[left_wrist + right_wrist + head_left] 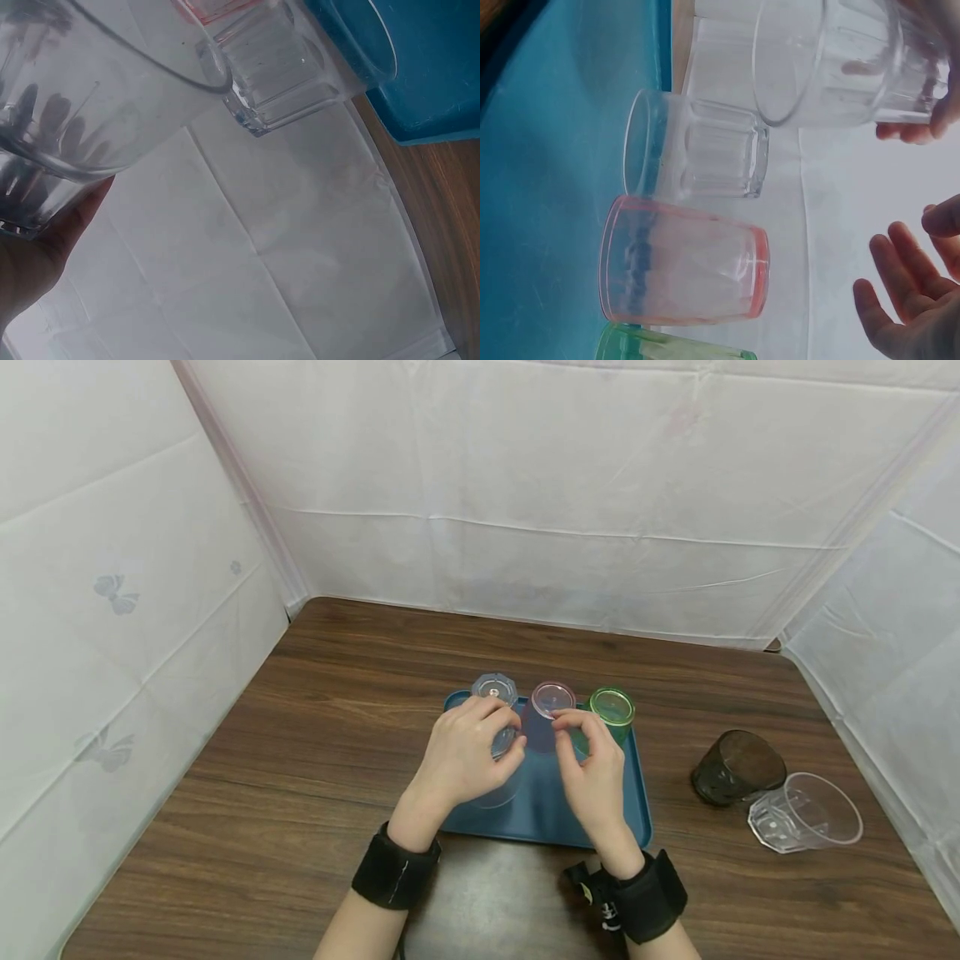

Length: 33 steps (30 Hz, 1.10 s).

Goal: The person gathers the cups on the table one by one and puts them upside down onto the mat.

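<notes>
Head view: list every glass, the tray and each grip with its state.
Held clear glass, upside down, aloft
Left grip, holding that glass
Right grip, empty
Rear clear glass, upside down
Pink glass, upside down
Green glass, upside down
Dark glass, upright
Clear glass beside dark glass, upright
Blue tray, loaded

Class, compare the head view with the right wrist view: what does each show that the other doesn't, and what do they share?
Only the head view shows the smoky glass and clear tumbler right of the blue tray, plus the black wristbands.

Only the right wrist view shows the clear standing glass down to its rim; in the head view the left grip hides that part.

Both show the left grip holding another clear glass upside down, the right grip holding nothing, and the upturned pink glass and green glass, the green cut off in the right wrist view.
</notes>
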### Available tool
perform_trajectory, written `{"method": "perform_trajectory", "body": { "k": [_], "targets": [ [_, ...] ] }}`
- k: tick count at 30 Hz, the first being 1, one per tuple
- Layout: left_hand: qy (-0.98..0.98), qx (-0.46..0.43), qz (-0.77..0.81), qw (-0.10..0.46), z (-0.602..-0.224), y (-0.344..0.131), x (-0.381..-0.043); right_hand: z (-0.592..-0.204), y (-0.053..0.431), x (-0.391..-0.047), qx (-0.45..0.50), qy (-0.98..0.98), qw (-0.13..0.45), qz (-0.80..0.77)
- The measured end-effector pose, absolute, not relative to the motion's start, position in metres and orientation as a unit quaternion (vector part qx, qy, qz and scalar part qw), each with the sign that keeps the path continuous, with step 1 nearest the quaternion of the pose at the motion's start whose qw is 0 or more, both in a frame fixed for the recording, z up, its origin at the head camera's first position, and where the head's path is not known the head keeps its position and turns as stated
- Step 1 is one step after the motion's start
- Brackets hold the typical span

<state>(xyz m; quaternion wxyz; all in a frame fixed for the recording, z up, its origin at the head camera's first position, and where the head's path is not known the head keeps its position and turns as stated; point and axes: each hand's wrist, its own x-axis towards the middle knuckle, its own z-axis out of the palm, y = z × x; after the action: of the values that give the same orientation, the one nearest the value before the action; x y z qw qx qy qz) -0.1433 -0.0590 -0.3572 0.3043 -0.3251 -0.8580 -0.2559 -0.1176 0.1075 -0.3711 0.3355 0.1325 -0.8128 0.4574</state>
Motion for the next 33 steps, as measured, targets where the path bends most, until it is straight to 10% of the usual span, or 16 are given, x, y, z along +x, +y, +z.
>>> {"method": "perform_trajectory", "body": {
  "k": [33],
  "targets": [
    [-0.916,-0.312,-0.174,0.182,-0.366,-0.059,-0.145,-0.36,0.175,-0.128,0.014,-0.778,0.412,0.474]
  ]
}}
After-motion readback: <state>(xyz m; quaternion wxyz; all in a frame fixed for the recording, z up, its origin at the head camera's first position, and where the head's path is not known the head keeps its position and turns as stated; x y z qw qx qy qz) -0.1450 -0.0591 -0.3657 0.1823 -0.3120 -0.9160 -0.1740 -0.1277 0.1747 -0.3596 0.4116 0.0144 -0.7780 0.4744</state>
